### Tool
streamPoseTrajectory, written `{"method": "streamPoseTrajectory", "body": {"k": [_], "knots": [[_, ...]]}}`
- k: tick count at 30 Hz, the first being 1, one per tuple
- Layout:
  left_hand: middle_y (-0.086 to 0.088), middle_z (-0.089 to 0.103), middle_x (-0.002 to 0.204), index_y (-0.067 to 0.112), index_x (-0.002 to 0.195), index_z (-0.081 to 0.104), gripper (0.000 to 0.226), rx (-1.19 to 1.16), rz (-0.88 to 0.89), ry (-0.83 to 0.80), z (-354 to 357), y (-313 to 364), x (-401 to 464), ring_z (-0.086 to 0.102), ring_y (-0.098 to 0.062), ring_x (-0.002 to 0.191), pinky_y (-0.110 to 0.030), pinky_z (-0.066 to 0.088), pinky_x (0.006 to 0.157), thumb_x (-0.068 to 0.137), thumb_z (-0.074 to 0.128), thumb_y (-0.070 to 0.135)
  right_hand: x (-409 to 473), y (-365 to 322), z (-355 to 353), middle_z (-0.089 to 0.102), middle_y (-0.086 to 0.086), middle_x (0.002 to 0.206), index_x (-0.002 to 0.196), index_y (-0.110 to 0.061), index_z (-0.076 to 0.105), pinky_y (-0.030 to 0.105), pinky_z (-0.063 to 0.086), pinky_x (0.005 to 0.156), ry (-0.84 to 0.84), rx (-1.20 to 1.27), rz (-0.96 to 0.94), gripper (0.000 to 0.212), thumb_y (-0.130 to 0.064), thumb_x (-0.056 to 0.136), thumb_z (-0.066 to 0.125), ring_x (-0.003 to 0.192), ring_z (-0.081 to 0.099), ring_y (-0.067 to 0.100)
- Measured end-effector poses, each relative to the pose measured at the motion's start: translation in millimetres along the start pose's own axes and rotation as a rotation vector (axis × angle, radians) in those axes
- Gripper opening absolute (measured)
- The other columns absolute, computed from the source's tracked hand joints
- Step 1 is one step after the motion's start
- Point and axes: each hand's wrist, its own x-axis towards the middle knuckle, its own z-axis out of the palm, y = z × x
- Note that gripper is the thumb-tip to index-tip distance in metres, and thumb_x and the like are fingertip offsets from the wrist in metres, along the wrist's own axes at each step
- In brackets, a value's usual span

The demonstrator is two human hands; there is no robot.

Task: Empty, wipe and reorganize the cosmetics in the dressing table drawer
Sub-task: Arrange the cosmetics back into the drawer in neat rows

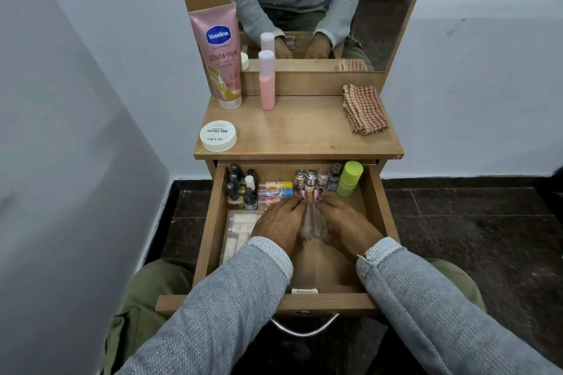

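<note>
Open wooden drawer (373, 222), landmark for all entries, pulled out below the desk (298, 134).

Back-left corner of drawer: dark glass dropper bottles (236, 186), upright, clustered.
Left side of drawer: clear plastic pouch (239, 231) of white tubes, lying flat.
Back of drawer, left of centre: three slim printed tubes (275, 192), lying stacked.
Centre of drawer: left hand (278, 225), fingers extended flat against two clear glass bottles (313, 222) with striped pink caps, lying side by side; right hand (347, 225) likewise on their other side, fingers straight.
Back of drawer, right of centre: row of small nail-polish bottles (310, 178), metallic caps.
Back-right corner of drawer: lime-green cylindrical container (349, 178), tilted.

Above drawer, on desk: pink Vaseline tube (221, 55), white round jar (218, 135), pink bottle (267, 82), checked woven cloth (364, 108), folded.
</note>
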Motion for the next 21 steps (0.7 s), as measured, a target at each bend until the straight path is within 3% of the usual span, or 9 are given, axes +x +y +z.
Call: {"method": "streamPoseTrajectory", "body": {"k": [21], "knots": [[-0.004,0.048,0.14,0.016,0.138,0.045,0.067,-0.064,-0.039,-0.033,-4.9,2.7,-1.8,0.05,-0.023,0.123,-0.033,0.04,0.106,0.077,0.073,0.012,-1.2,-0.4,-0.9,0.029,0.007,0.154,0.146,-0.014,0.035,0.028,0.027,0.111,0.002,-0.006,-0.011,0.067,-0.01,0.086,0.065,0.141,0.03,0.021]]}}
